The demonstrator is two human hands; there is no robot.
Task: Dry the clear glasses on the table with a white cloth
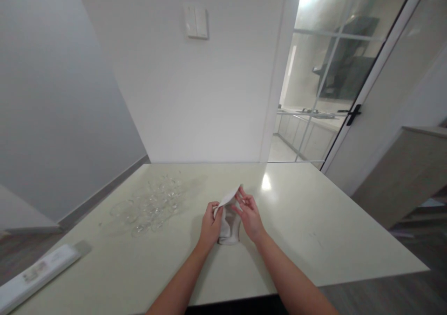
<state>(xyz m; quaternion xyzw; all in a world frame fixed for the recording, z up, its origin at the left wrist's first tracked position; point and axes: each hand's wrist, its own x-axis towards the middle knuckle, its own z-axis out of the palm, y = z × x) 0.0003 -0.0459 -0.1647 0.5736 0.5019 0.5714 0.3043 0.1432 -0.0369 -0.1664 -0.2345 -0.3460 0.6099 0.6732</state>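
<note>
My left hand (210, 224) pinches the left edge of a small off-white cloth pouch (228, 226) between thumb and fingers. At the upper right of the fabric, my right hand (250, 212) grips the raised edge with its fingertips. The cloth stands up between the two hands, with its mouth spread and its lower end at the tabletop. Its inside is in shade, so I cannot make out whether anything lies in it. To the left of my left hand lies a loose heap of clear, shiny, see-through pieces (157, 203), some of them ring-shaped.
The pale glossy table (314, 222) reaches to the white wall. A long white box (38, 273) lies at the near left edge. Behind the table to the right stands a glass-paned door with a black handle (354, 115), beside a wooden cabinet (405, 166).
</note>
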